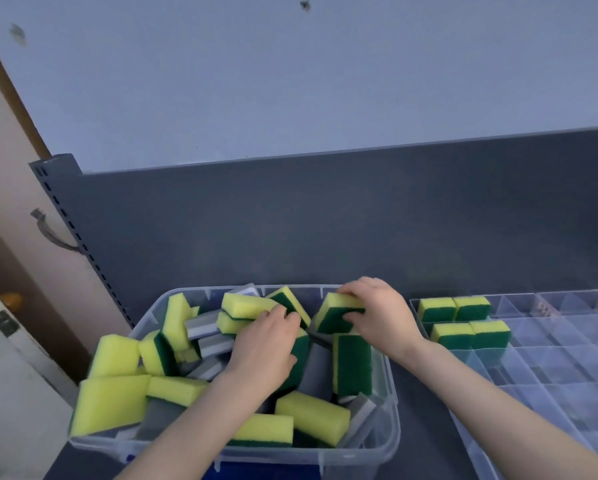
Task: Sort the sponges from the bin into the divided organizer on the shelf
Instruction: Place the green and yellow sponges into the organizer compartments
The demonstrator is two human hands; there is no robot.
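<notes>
Lifting one sponge [339, 313] out of the bin [391, 410] with my right hand [377, 317].

My right fingers [351, 294] curl over its yellow top and the thumb pinches its green face, holding it tilted above the pile. My left hand [266, 348] reaches into the heap, its fingers curled over a second sponge [302, 344] with the thumb on the green side. Packed around both sets of fingers are about a dozen yellow-and-green sponges and at least six grey sponges [204, 323], jumbled at every angle; the pile hides any more. Just right of my right fingers, the clear organizer [550, 358] lies on the dark shelf [422, 393]. Its four nearest corner compartments hold four sorted sponges [452, 336], one in each.
</notes>
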